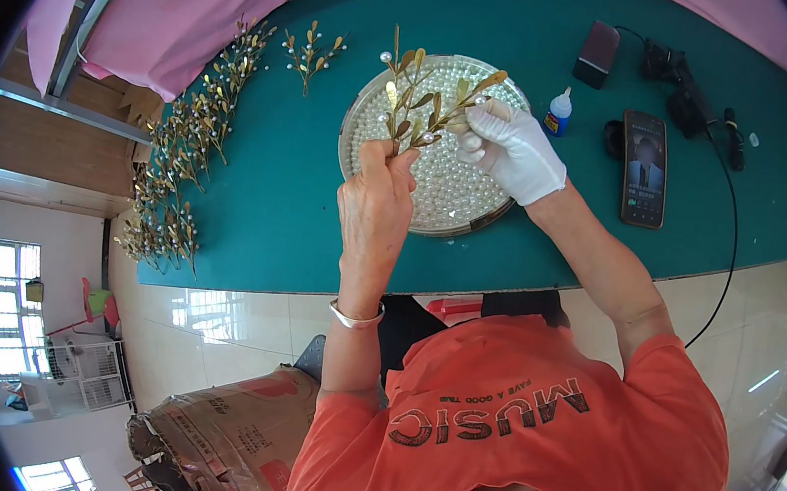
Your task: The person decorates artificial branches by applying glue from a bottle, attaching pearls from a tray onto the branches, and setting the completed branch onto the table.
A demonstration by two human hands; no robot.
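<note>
My left hand [379, 191], bare with a bracelet at the wrist, pinches the lower stem of a gold leaf branch [420, 102]. White pearl beads sit on some of its twigs. In a white glove, my right hand [515, 151] has thumb and fingers closed together at the branch's right side; whether a bead is between the fingertips I cannot make out. Both hands are over a round tray [357, 117] filled with loose pearl beads [446, 198]. A small glue bottle [558, 111] with a blue label stands just right of the tray.
Several gold branches with pearls [177, 156] lie along the table's left side, and a single one [311, 58] lies nearer the tray. On the right of the green table [261, 232] are a phone [644, 168], a dark box [597, 54] and black cables [687, 99]. A cardboard box [230, 434] stands below.
</note>
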